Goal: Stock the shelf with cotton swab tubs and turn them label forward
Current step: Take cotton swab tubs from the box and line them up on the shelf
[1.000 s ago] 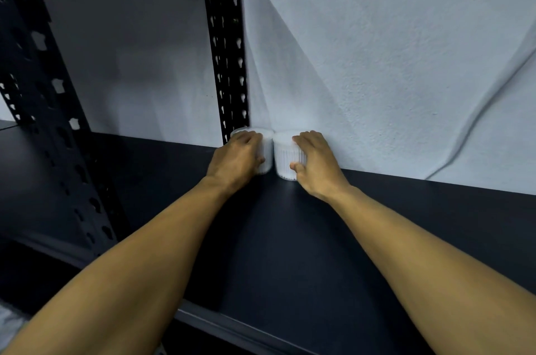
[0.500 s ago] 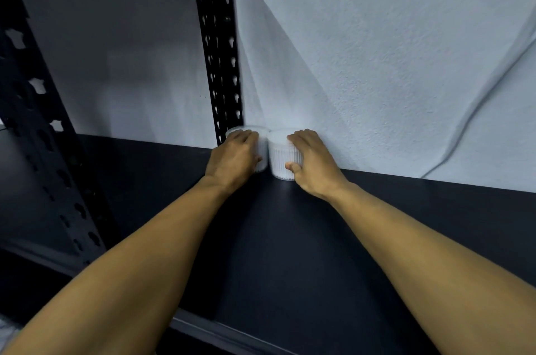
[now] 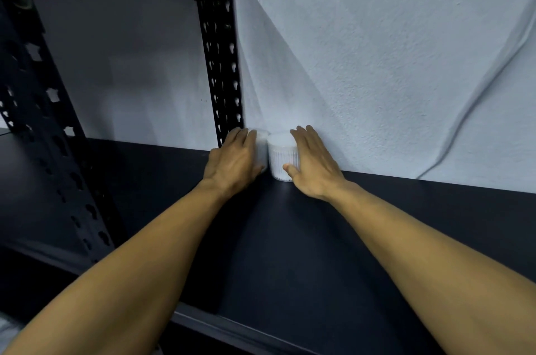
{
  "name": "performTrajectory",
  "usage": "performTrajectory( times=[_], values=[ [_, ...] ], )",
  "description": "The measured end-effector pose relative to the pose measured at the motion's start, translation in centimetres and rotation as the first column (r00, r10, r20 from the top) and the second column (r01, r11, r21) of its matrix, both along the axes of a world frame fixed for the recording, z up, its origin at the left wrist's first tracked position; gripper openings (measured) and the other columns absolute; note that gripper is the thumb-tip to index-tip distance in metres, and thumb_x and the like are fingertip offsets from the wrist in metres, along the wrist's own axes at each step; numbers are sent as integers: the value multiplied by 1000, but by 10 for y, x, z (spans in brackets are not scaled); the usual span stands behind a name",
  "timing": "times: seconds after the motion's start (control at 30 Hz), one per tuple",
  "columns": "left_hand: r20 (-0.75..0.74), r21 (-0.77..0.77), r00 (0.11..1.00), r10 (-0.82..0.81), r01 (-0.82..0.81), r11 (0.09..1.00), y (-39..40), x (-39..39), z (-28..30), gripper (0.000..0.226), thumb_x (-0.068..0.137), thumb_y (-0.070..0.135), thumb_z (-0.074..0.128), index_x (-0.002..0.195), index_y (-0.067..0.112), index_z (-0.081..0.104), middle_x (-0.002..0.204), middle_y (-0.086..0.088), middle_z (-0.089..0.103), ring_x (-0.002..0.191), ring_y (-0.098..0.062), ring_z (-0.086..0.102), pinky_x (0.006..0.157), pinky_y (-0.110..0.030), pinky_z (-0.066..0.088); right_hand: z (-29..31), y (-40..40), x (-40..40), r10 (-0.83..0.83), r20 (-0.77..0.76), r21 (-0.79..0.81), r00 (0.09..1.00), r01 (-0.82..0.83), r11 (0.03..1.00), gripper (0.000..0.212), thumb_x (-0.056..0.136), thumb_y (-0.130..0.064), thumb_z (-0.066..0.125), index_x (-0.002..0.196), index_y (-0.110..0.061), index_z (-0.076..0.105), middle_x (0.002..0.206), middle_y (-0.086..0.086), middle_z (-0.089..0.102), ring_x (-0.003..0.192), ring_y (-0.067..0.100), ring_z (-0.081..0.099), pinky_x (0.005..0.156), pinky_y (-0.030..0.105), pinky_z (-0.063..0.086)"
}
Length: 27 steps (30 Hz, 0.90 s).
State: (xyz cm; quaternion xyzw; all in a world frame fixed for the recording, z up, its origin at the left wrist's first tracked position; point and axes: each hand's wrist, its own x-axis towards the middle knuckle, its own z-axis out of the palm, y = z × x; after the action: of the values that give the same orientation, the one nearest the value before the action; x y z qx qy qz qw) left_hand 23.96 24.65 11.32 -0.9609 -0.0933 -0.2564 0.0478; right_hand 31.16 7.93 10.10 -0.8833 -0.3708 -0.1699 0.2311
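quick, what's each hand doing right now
Left hand: grip wrapped around the left tub.
Right hand: fingers fairly straight along the right tub, thumb on its front.

Dark shelf (image 3: 304, 253): two white tubs, left tub (image 3: 262, 148) & right tub (image 3: 282, 157), upright, side by side at back by wall.
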Motion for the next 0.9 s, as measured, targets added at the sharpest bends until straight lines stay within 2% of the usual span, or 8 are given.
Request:
performTrajectory(
  times=[0.1, 0.2, 0.3, 0.47, 0.57, 0.7, 0.77, 0.9],
  values=[
    [-5, 15, 999, 35, -35, 999, -12, -18, 4, 56, 90, 42, 58, 134, 12, 42, 143, -4, 42, 132, -23, 35, 82, -47, 49, 4, -10, -11, -2, 4, 2, 1000, 2, 1000, 74, 94, -27, 54, 150, -12, 10, 160, 6, 3, 147, 18, -3, 117, 31, 4],
    [-3, -22, 1000, 3, -3, 1000, -32, -43, 10, 55, 91, 37, 56, 138, 14, 37, 139, -5, 45, 126, -25, 42, 82, -45, 49, 7, -31, -34, -7, 42, -45, 999, 9, 999, 70, 93, -23, 55, 149, -10, 16, 158, 8, 11, 146, 21, 5, 119, 33, 9],
    [56, -75, 997, -46, 50, 996, -63, -76, 15, 58, 92, 35, 54, 143, 16, 33, 142, -4, 45, 128, -24, 41, 88, -42, 46, 12, -60, -63, -8, 104, -99, 995, 18, 995, 66, 91, -24, 55, 146, -7, 23, 154, 9, 24, 144, 22, 15, 117, 31, 14],
    [176, -112, 976, -130, 151, 982, -127, -138, 8, 54, 93, 37, 55, 140, 15, 40, 136, -3, 50, 122, -21, 47, 83, -36, 47, 8, -117, -131, -51, 136, -131, 989, 69, 989, 64, 94, -30, 49, 148, -9, 21, 155, 7, 23, 145, 21, 11, 116, 31, 10],
    [209, -140, 962, -175, 207, 968, -162, -174, -3, 54, 92, 37, 58, 138, 14, 44, 139, -3, 49, 127, -20, 45, 85, -36, 49, 3, -155, -175, -91, 190, -109, 978, 113, 988, 60, 93, -32, 51, 145, -9, 32, 151, 8, 33, 143, 23, 20, 115, 35, 17],
    [279, -206, 937, -211, 273, 940, -204, -222, -30, 47, 90, 34, 61, 131, 14, 54, 133, -1, 55, 124, -17, 49, 76, -36, 53, -11, -208, -231, -180, 241, -7, 954, 188, 982, 48, 88, -33, 56, 130, -10, 51, 129, 5, 54, 121, 24, 44, 97, 39, 43],
    [324, -217, 918, -228, 307, 927, -221, -244, -48, 41, 89, 32, 62, 125, 13, 60, 127, -1, 59, 117, -17, 53, 68, -34, 54, -25, -234, -255, -211, 267, 49, 940, 205, 977, 44, 86, -31, 56, 125, -10, 56, 120, 4, 57, 110, 21, 47, 86, 37, 46],
    [293, -232, 912, -288, 360, 904, -250, -273, -100, 37, 86, 32, 58, 118, 14, 64, 120, 0, 62, 110, -16, 57, 67, -28, 52, -76, -276, -293, -223, 273, 128, 936, 195, 973, 35, 85, -21, 61, 117, -7, 62, 111, 5, 61, 102, 22, 52, 82, 35, 46]
  ],
)
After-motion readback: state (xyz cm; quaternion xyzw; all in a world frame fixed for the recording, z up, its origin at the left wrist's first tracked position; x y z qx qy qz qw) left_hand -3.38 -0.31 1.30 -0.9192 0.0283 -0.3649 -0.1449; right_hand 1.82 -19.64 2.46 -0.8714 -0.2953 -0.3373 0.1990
